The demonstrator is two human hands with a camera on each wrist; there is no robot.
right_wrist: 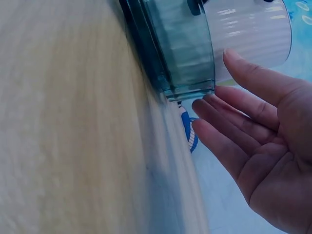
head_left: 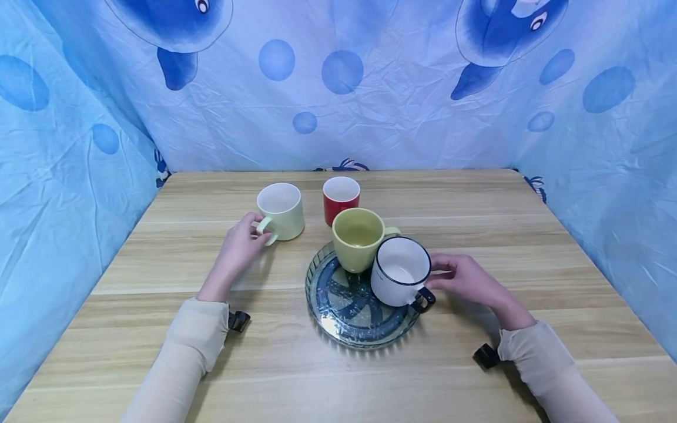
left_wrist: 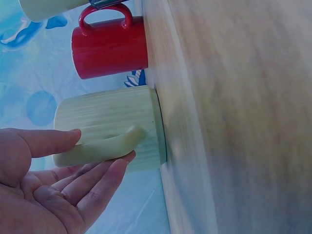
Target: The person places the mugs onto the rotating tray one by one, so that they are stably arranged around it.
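I see a pale green mug (head_left: 290, 223) with fine ribs, and a red mug (head_left: 338, 208) which is white inside. The yellow-green mug (head_left: 354, 254) is plain. The white mug (head_left: 388, 288) has a black rim and a black handle. The glass dish (head_left: 346, 330) is blue-green with darker curved bands. The table (head_left: 296, 382) is streaked pale brown; the light blue curtain (head_left: 402, 132) carries darker spots and sea animals.
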